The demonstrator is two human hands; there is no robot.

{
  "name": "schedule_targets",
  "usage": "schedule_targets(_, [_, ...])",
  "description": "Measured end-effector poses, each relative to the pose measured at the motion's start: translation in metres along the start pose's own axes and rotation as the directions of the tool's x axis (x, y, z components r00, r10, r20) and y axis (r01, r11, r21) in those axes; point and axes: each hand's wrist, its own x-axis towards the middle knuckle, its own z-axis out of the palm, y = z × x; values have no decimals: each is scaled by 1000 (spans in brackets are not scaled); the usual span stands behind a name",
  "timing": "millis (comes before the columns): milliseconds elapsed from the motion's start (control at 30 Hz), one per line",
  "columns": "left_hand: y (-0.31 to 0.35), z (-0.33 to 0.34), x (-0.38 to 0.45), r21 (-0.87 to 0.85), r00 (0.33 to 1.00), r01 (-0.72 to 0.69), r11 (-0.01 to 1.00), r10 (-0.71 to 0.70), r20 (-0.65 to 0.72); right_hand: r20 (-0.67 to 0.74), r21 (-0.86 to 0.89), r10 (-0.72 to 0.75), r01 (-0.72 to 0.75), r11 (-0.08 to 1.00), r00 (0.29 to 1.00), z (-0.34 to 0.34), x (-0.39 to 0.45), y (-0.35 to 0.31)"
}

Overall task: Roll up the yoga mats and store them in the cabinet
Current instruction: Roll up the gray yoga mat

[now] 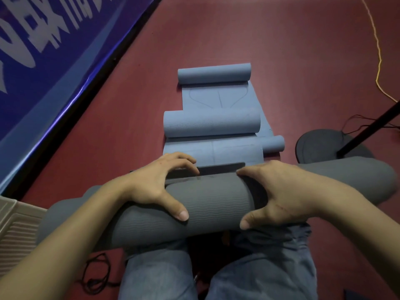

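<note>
A thick grey yoga mat roll [212, 204] lies across the floor in front of my knees, with a short flat strip of it still showing past the roll. My left hand [158, 187] grips the roll from the top, fingers curled over its far side and thumb on the near side. My right hand [279, 195] grips it the same way, a little to the right. Beyond them lie blue yoga mats: one partly rolled [212, 124], another roll farther off [214, 73], and a small roll end [273, 144] at the right.
A blue banner [43, 50] runs along the left over the red floor [281, 61]. A black round stand base [318, 146] with a pole sits at the right, near a yellow cord [377, 68]. A black cable [97, 276] lies by my left knee. A beige ribbed panel [15, 226] is at the lower left.
</note>
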Motion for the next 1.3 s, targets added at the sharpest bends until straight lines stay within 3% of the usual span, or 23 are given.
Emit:
schedule_targets(133, [-8,-5,-10,14,979,27,1000,-24,-202,3,-72,18,-18,997,1000,6,8,-1])
schedule_targets(267, [-7,-7,-15,-32,952,7,999,-16,-306,35,-110,47,-43,993,998,2,20,-3])
schedule_targets(400, [0,-7,-30,82,918,141,987,-99,-385,25,-127,47,-44,991,999,6,32,-6])
schedule_targets(567, [39,9,-46,477,952,292,829,-206,-226,-17,-149,33,-35,988,999,8,33,-3])
schedule_targets(633, [45,24,-44,543,954,301,784,-245,-174,-16,-150,31,-33,988,999,8,32,-3])
schedule_targets(733, [34,40,-38,619,953,304,724,-230,-199,-15,-134,32,-34,990,999,8,35,-2])
schedule_targets(933, [31,23,-26,678,959,284,678,-184,-217,-168,-194,-91,58,979,981,21,31,2])
schedule_targets(1100, [41,20,-24,688,957,292,665,-208,-204,-109,-210,-36,12,978,993,10,26,-2])
schedule_targets(1300, [55,20,-38,703,974,197,684,-217,-62,-8,-105,-45,43,994,999,1,0,-9])
